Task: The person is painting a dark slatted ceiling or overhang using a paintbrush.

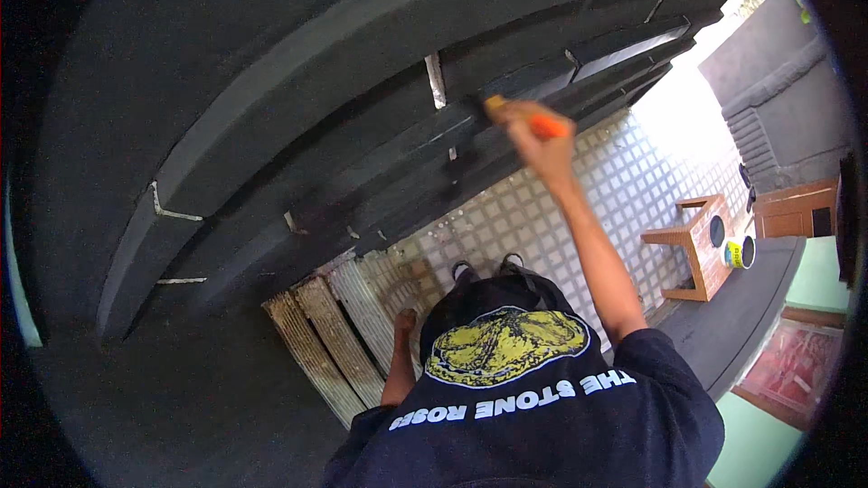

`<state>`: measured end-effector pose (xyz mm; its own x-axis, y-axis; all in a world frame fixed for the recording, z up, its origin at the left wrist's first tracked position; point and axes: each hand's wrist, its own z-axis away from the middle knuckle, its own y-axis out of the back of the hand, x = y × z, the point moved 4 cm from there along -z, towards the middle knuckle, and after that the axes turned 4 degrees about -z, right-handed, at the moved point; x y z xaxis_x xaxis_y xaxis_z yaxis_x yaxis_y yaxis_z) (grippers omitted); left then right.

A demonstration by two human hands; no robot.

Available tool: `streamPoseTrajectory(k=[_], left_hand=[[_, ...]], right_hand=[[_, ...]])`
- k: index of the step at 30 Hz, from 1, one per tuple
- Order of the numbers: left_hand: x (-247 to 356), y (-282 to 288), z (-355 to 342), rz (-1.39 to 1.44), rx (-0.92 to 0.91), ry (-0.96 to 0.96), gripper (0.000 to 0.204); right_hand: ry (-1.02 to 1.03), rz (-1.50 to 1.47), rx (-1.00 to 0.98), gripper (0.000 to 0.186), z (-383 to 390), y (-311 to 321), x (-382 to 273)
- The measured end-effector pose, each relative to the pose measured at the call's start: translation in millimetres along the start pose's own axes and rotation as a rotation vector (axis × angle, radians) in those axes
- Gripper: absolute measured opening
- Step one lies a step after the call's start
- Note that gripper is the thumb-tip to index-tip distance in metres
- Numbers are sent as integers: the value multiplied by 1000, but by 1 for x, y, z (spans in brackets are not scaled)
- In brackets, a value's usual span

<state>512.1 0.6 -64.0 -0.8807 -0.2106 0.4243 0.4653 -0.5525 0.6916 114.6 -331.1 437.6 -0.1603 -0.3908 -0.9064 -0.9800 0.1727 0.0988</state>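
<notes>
The right hand (pixel 541 146), fingers wrapped around an orange-handled brush (pixel 520 117), presses it to the dark slatted wall (pixel 362 63), while the left hand (pixel 404 321), fingers loosely curled, hangs near corrugated sheets (pixel 339 330), a wooden stool (pixel 696 244) and paint can (pixel 740 254) standing well apart.

Matt black, seemingly wooden slats (pixel 380 81)

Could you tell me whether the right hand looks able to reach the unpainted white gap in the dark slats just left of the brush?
Probably yes. The right hand is raised with the orange-handled brush already against the dark slats, and the white gap lies close beside its tip with nothing between them.
</notes>
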Motion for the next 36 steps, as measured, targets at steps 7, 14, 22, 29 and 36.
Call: streamPoseTrajectory(k=[7,14,22,29,36], left_hand=[[-3,-2,12,375,267,-238,28],[15,22,9,160,174,-95,22],[49,45,-9,-295,149,-433,15],[45,40,-24,-245,145,-370,16],[46,28,-21,-137,139,-320,20]], right_hand=[[191,333,589,19,20,109,57],[274,352,353,15,73,-4,81],[414,165,-324,21,111,-12,87],[397,394,213,16,44,90,114],[283,372,189,12,70,21,115]])
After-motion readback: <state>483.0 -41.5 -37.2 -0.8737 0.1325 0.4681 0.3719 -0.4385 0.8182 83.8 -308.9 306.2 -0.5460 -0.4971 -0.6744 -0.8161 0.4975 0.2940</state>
